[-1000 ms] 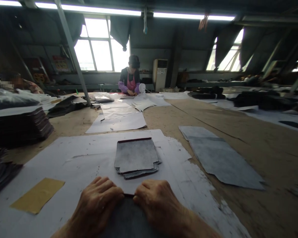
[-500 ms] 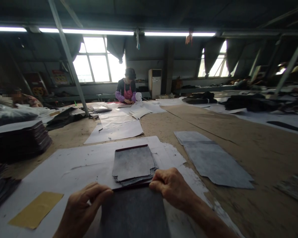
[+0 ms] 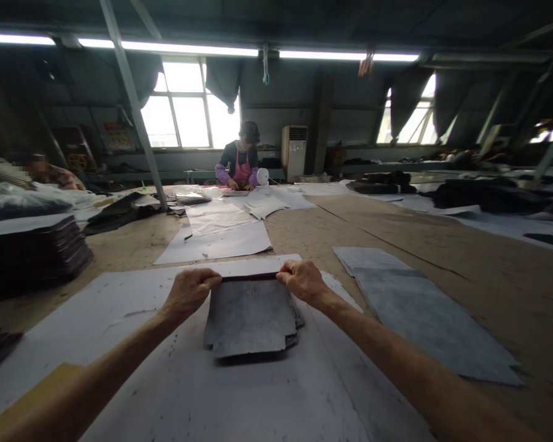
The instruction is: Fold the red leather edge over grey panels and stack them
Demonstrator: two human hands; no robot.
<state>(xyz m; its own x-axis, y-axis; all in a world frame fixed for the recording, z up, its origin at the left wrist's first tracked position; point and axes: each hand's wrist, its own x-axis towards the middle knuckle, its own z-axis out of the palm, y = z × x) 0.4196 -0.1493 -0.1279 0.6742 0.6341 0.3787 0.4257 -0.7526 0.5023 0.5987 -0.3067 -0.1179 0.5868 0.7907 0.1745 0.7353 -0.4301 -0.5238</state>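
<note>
Fingers (image 3: 212, 280) of the left hand (image 3: 192, 291) and right hand (image 3: 304, 281) pinch a gray sheet (image 3: 251, 319) by its far corners, neither really closer, so it basically stretches back this way, over a stack (image 3: 298, 320) on white paper (image 3: 212, 402).

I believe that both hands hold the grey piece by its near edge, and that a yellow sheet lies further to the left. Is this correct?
Not the edge: the head view shows the left hand and right hand holding the grey piece by its far edge. The yellow sheet does lie further left.
</note>
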